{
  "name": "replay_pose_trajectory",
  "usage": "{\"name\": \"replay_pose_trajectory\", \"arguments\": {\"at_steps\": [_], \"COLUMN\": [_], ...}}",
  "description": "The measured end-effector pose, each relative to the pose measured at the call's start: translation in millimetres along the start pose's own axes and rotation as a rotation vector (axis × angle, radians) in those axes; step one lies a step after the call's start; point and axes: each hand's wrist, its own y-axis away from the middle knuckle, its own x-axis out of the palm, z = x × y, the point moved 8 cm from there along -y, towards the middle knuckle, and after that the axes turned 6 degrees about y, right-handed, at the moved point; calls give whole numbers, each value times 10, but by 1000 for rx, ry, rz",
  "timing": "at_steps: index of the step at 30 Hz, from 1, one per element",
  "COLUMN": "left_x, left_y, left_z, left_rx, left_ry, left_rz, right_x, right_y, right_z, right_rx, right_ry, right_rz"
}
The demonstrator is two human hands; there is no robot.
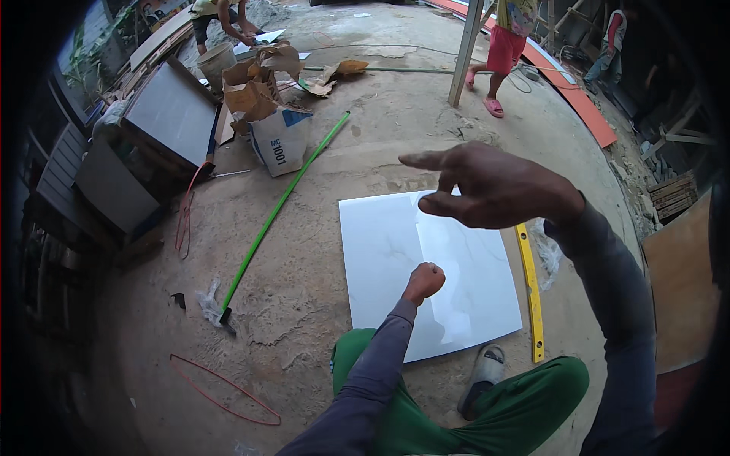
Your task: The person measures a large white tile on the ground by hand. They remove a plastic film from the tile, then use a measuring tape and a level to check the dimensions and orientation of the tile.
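Note:
A large white, glossy, faintly veined tile [380,239] lies flat on the ground before my crossed legs. My left hand [424,283] is closed in a fist over the middle of it; whatever the curled fingers may hold is hidden. Raised above the tile's far right corner, my right hand [498,186] is empty, its index finger stretched out to the left and its thumb apart below, with the other fingers bent. Along the tile's right edge lies a yellow spirit level [530,296].
A long green pole [283,199] lies left of the tile, by torn paper sacks [280,140]. A red strap loop [228,389] is at lower left. Boards [171,110] lean at the far left. A metal post [465,57] and a person in pink slippers [494,108] stand ahead.

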Motion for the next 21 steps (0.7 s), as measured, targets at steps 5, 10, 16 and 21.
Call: {"name": "replay_pose_trajectory", "arguments": {"at_steps": [5, 10, 16, 21], "left_x": [167, 488, 1121, 1536], "left_y": [-144, -134, -202, -183], "left_z": [-329, -610, -650, -678], "left_rx": [62, 55, 91, 72], "left_ry": [108, 214, 141, 155], "left_rz": [-40, 9, 176, 329], "right_x": [1194, 1498, 1570, 1599], "right_y": [1154, 1761, 2173, 2555], "right_z": [-401, -1010, -1299, -1449], "right_rx": [237, 536, 674, 735], "right_ry": [-143, -183, -114, -11], "right_rz": [425, 150, 168, 146]}}
